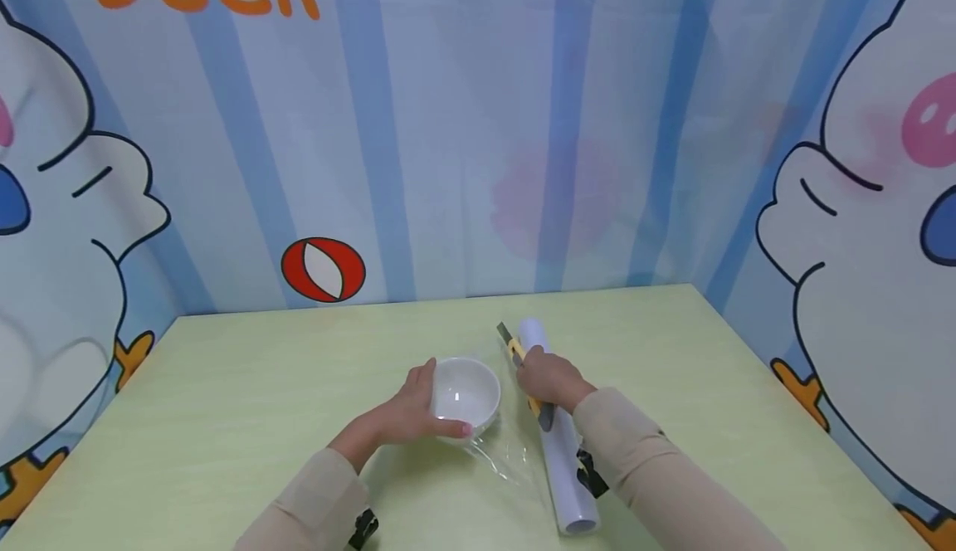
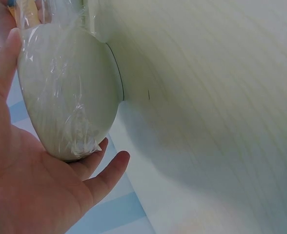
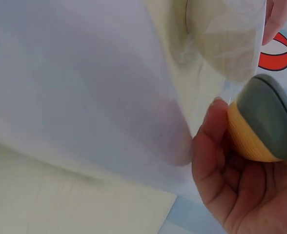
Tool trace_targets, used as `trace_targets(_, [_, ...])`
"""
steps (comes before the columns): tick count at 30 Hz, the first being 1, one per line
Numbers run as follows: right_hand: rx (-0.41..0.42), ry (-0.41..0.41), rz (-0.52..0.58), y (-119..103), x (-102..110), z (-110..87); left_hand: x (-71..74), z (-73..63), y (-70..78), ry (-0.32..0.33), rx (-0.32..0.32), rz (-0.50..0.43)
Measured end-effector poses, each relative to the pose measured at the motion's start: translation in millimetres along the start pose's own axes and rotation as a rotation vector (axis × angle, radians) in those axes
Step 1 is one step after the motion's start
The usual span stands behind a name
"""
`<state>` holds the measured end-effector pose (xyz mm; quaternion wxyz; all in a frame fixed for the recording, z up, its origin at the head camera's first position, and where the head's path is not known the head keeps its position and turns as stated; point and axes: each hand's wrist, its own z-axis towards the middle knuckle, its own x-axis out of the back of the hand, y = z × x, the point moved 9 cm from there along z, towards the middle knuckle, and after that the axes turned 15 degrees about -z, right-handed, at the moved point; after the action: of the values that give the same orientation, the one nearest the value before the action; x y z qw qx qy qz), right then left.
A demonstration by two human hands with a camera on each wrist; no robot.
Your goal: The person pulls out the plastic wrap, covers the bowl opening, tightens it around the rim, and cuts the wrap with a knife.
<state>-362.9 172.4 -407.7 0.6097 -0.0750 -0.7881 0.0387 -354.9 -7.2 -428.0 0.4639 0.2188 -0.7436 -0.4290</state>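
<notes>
My left hand [image 1: 407, 410] holds a white bowl [image 1: 466, 389], thumb at the near side and fingers around the left side. Clear cling film [image 2: 55, 73] clings in wrinkles to the bowl's outside in the left wrist view, and a loose stretch of it spreads over the table toward the roll. In my right hand [image 1: 551, 378] is a yellow and grey utility knife [image 1: 515, 350], gripped around the handle with its tip pointing away. The rounded grey handle end [image 3: 268, 117] shows in the right wrist view. Beneath that hand lies a long white cling film roll [image 1: 569, 476].
The pale yellow-green table [image 1: 261, 385] reaches back to a blue striped cloth backdrop [image 1: 463, 119]. Cartoon ducks and a red ball [image 1: 295, 269] are printed on it. Both sleeves carry dark wrist straps.
</notes>
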Motion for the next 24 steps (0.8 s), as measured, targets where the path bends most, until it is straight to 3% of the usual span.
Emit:
trace_targets(10, [0.007,-0.018,-0.142,-3.6,1.6,-8.5,0.6,-0.8,2.7,0.009,-0.02,-0.005])
trace_targets(24, [0.056,-0.094,-0.124,2.0,-1.1,-19.2,-0.8,1.1,0.5,0.018,-0.027,0.005])
